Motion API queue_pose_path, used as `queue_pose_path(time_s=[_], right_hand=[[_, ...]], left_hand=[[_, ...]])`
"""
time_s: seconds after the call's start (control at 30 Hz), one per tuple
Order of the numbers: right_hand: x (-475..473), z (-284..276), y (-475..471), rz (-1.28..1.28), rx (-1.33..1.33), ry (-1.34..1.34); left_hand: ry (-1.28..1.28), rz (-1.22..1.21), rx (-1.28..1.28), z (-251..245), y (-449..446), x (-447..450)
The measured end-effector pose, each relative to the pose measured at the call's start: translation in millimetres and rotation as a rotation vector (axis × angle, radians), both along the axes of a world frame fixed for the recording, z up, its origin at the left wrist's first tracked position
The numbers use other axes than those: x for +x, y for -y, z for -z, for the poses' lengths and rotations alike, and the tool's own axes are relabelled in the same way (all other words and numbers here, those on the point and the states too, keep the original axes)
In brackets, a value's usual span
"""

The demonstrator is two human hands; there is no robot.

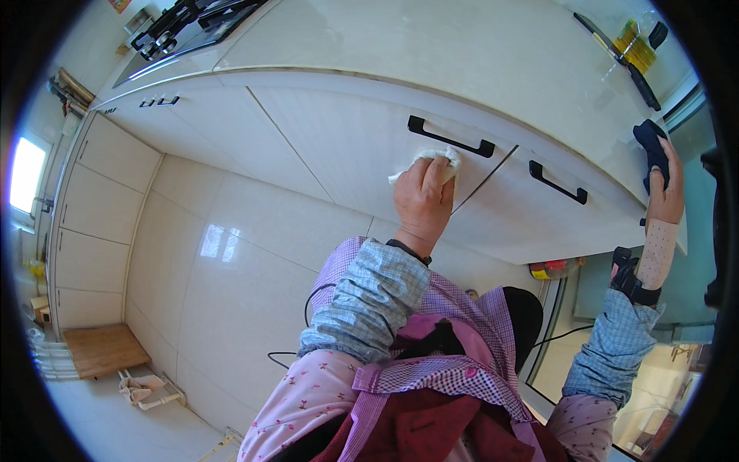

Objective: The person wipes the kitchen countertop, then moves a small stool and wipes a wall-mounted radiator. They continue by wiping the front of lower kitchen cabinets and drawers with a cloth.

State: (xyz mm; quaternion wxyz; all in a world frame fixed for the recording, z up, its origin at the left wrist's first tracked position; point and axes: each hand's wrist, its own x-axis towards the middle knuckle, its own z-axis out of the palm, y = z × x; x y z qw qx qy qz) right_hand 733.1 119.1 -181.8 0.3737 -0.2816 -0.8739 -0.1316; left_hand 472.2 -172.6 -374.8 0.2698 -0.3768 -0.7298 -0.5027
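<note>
My left hand (424, 202) presses a bunched white cloth (428, 161) against the front of a white cabinet door (346, 138). The cloth sits just below a black bar handle (450, 137). At the right, my right hand (668, 187) grips a dark navy bundle, apparently folded cloth (652, 151), at the end of the pale countertop (462, 52). Its thumb lies on the near side of the bundle. A second black handle (558, 182) is on the neighbouring door, between my hands.
A black-handled knife (641, 86) lies near the counter's back edge beside a clear container with yellow contents (635, 46). A gas hob (190, 29) is at upper left. A red-and-yellow container (548, 270) stands on the floor by a door frame. A wooden board (107, 351) is at lower left.
</note>
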Motion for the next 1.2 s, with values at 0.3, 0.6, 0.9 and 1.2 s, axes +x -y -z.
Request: queue_pose_path(time_s=[0.3, 0.6, 0.9, 1.2], right_hand=[[0.4, -1.1, 2.3, -0.013, -0.006, -0.016], [0.4, -2.4, 4.1, -0.035, 0.022, 0.019], [-1.0, -2.8, 6.3, -0.033, 0.028, 0.029], [-3.2, -0.5, 9.3, -0.021, 0.027, -0.017]], left_hand=[[0.11, -0.215, 0.031, -1.3, 11.0, -21.0], [0.323, -0.199, -0.003, -4.4, 22.2, -28.9], [0.196, -0.075, -0.058, -9.5, 1.3, 1.9], [0.236, -0.146, -0.021, -6.1, 7.7, -10.5]])
